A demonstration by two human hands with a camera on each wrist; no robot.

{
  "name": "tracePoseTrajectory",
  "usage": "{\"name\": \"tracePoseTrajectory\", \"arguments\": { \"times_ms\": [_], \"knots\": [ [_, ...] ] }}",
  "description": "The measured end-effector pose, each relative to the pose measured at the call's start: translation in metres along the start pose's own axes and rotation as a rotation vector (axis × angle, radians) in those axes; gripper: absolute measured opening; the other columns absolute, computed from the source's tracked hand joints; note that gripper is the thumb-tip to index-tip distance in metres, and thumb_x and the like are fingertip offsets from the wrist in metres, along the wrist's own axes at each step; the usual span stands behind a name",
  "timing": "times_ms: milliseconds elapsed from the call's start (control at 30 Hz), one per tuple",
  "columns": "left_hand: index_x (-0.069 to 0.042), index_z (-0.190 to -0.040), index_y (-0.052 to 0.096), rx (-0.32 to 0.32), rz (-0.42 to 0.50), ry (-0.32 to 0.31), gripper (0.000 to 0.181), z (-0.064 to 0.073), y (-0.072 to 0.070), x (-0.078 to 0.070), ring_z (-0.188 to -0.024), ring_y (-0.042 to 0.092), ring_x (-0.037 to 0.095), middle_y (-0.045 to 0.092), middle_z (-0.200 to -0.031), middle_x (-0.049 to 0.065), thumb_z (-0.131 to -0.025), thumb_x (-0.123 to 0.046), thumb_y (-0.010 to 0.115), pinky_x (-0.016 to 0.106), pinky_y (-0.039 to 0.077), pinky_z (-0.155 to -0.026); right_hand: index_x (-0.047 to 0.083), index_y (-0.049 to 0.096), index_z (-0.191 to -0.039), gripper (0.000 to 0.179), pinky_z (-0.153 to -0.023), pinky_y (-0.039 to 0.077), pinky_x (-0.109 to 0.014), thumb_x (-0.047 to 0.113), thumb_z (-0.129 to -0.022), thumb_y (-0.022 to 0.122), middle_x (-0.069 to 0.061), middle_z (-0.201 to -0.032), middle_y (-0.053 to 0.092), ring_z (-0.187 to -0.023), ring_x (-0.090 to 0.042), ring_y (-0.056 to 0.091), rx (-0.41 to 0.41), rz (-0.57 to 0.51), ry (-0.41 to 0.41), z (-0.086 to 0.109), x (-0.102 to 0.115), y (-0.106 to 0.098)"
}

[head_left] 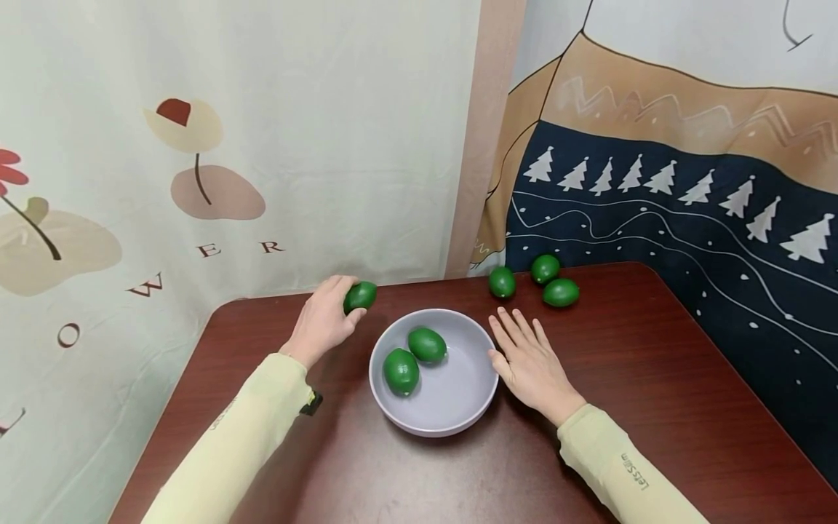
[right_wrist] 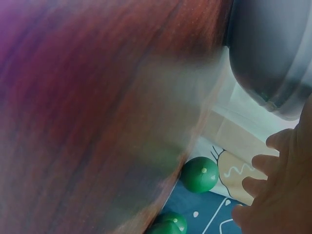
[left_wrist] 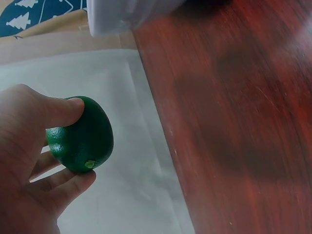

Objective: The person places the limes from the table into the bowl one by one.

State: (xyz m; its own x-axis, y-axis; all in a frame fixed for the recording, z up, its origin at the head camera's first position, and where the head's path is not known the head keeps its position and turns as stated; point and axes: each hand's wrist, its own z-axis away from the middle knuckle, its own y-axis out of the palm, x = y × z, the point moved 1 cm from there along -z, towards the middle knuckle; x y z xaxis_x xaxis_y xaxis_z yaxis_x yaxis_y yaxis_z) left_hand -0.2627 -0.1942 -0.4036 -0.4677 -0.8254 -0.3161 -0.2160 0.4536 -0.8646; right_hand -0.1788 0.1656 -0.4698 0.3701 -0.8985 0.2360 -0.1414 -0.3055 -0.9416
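Observation:
My left hand holds a green lime above the table's back edge, left of the bowl. In the left wrist view the thumb lies on one side of this lime and the fingers on the other. A pale grey-lilac bowl stands mid-table with two limes inside, one lime in front of the other lime. Beside the bowl's right rim is my right hand, its fingers straight and spread, the thumb at the rim; whether it touches cannot be told.
Three more limes lie at the back right: one lime nearer the bowl, a lime at the rear and a lime before it. The brown wooden table ends at a pale curtain and a dark tree-patterned cloth.

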Motion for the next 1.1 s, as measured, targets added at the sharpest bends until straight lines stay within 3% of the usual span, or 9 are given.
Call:
{"name": "tracePoseTrajectory", "arguments": {
  "times_ms": [567,1100],
  "knots": [
    [-0.005,-0.127,0.063,-0.015,0.030,0.110,0.045,-0.002,0.000,-0.032,-0.109,0.060,0.033,0.064,-0.125,0.013,-0.086,-0.013,0.082,0.050,0.055,-0.088,0.008,0.035,-0.161,0.063,-0.127,0.012,-0.058,0.040,-0.108,0.046,-0.013,-0.170,0.026,-0.157,-0.037,0.020,0.007,-0.009,0.010,0.001,0.001,0.001],
    [-0.007,-0.128,0.063,0.024,0.021,0.162,0.045,-0.005,0.000,-0.045,-0.111,0.060,0.031,0.063,-0.124,0.011,-0.087,-0.010,0.080,0.049,0.056,-0.092,0.008,0.036,-0.161,0.063,-0.127,0.014,-0.059,0.040,-0.108,0.045,-0.013,-0.170,0.027,-0.157,-0.037,0.021,0.001,0.000,0.010,0.001,0.001,0.001]
  ]
}}
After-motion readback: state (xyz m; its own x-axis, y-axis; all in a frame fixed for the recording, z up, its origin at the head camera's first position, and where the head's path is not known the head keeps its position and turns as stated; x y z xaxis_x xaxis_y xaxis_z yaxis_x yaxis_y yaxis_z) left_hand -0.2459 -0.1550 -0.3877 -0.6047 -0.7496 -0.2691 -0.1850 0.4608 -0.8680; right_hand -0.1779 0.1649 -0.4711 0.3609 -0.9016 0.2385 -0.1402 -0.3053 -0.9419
